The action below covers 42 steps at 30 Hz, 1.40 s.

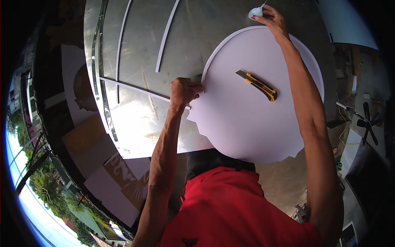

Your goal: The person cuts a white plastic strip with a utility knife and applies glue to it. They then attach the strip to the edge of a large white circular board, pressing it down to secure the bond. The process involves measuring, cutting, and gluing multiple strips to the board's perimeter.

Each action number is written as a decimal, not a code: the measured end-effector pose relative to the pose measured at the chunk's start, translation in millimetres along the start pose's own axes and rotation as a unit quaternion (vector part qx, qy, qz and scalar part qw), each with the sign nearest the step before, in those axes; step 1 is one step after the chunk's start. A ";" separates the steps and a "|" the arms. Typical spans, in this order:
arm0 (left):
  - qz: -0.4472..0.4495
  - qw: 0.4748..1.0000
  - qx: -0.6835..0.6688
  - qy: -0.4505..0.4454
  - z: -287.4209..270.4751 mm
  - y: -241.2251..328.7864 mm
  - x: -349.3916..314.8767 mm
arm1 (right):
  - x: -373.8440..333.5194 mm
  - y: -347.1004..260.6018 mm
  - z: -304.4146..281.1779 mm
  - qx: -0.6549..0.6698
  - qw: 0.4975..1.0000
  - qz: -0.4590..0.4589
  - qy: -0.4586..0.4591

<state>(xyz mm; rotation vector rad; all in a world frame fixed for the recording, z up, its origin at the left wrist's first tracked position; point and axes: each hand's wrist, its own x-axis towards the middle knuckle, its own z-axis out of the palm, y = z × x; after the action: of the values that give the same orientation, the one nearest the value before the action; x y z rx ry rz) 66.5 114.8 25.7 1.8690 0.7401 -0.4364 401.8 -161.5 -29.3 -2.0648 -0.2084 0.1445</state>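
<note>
A large white round board [247,123] lies on the metal table with jagged notches along its lower edge. A narrow white strip [222,44] stands along its upper rim. At the board's left edge my left hand [185,92] is closed, its fingertips pinching the end of that strip. Beyond the far edge, my right hand [275,22] grips a small white bottle [256,13] with a thin nozzle. My right forearm crosses over the board's right side. A black and yellow utility knife [258,85] rests on the board, its blade end toward the upper left.
Several thin white strips lie on the metal table [189,45]; one strip [135,88] runs toward my left hand. Cut panels [111,189] lean below the table's left side. A black fan [367,123] stands at the right, near a pale sheet [349,22].
</note>
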 end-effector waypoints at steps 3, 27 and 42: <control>0.012 0.999 0.026 -0.017 -1.2 -5.5 7.7 | 12.8 3.9 1.3 -0.034 0.999 -0.022 -0.030; 0.077 0.995 0.001 -0.055 -6.3 -9.1 14.7 | -428.9 -119.6 66.9 -0.071 0.986 0.058 0.142; 0.090 0.994 -0.011 -0.063 -7.6 -18.3 18.5 | -410.7 -115.4 82.0 -0.119 0.984 0.019 0.129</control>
<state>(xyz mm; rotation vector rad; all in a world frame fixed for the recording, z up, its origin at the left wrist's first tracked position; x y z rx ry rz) 67.8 132.3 4.9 1.8502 0.4841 -0.4247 -25.5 -122.4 38.7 -2.3018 -0.0281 -0.1316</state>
